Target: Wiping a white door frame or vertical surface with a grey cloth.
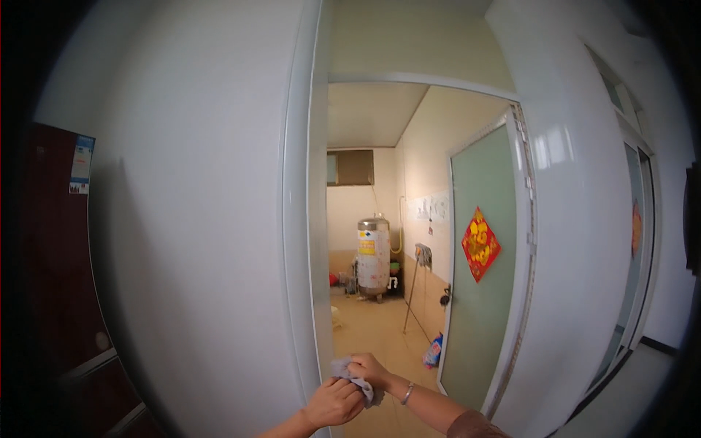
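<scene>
A crumpled grey cloth (372,397) is bunched between my two hands at the bottom of the view, in front of a doorway. My left hand (335,402) grips its lower left part with curled fingers. Just above and to the right, my right hand (368,369) is closed around another part of the same cloth. A silver bracelet (407,393) circles the right wrist. Much of the cloth is hidden by the fingers.
A green-panelled door (484,317) stands swung inward on the right, bearing a red diamond decoration (481,245). Beyond lie a cylindrical tank (374,263), a mop (412,290) against the wall and a blue bag (434,351). A dark red refrigerator (55,235) is at far left.
</scene>
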Tool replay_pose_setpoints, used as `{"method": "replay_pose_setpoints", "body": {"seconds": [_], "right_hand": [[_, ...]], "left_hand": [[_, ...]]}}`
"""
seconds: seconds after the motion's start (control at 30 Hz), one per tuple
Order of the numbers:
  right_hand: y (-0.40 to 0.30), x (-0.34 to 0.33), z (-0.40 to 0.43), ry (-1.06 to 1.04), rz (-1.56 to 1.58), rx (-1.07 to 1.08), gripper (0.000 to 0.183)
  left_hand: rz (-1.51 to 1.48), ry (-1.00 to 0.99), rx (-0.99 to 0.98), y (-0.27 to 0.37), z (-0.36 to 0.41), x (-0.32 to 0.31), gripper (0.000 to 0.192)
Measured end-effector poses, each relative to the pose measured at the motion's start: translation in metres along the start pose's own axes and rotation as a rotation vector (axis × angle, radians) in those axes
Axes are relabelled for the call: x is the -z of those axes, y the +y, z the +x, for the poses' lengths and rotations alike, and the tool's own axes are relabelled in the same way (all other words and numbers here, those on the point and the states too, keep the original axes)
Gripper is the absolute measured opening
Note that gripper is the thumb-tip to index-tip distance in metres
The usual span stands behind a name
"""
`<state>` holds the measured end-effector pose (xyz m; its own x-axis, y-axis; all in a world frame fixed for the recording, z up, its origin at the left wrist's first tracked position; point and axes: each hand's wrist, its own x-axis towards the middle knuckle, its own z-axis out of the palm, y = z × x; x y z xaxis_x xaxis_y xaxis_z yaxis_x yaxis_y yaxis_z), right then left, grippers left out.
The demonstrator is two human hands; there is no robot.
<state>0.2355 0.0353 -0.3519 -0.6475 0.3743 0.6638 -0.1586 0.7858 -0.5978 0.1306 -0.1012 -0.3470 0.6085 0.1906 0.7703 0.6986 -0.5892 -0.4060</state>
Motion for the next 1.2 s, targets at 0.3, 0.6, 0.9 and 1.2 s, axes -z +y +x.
{"method": "replay_pose_setpoints", "body": {"seconds": [0.3,0.6,0.9,1.2], "right_hand": [[-0.031,-0.130,-0.196,0.175,0.074,-0.333,0.025],[-0.114,-0.198,-0.305,0.069,0.072,-0.414,0.024],[-0.214,-0.149,-0.388,-0.012,0.086,-0.421,0.025],[-0.282,-0.090,-0.513,0.258,0.059,-0.720,0.029]], "left_hand": [[-0.309,-0.581,0.583,0.155,-0.123,0.035,0.041],[-0.572,-0.296,0.891,0.265,-0.196,0.112,0.027],[-1.177,-0.073,1.538,0.352,-0.172,0.121,0.021],[-1.159,-0.251,1.441,0.438,-0.131,0.087,0.033]]}}
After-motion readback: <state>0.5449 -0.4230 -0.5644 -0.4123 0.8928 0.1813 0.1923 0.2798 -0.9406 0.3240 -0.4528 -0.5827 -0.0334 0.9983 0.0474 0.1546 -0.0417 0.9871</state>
